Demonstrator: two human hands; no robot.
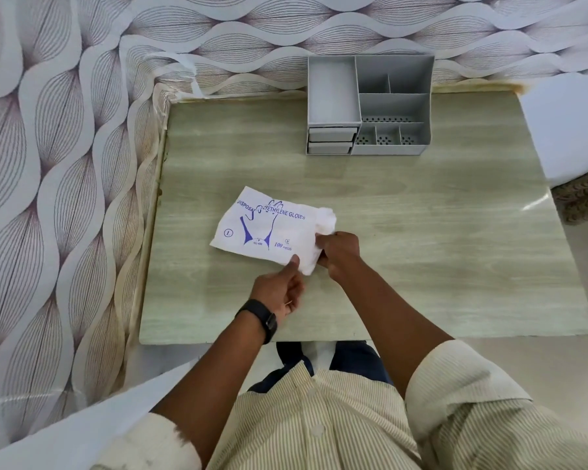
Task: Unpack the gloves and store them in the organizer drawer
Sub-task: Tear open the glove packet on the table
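Observation:
A flat white packet of disposable gloves [269,228] with blue print lies on the wooden table [421,249], left of centre. White gloves [323,222] bulge out of its right end. My left hand [280,288] pinches the packet's near right corner. My right hand [340,251] grips the bunched gloves at the packet's opening. The grey organizer [369,105] stands at the table's far edge, with two shut drawers [331,140] stacked at its lower left front.
Patterned wallpaper covers the wall behind and the surface to the left of the table. A white block [571,127] sits at the table's right rear corner. The organizer's top compartments hold nothing.

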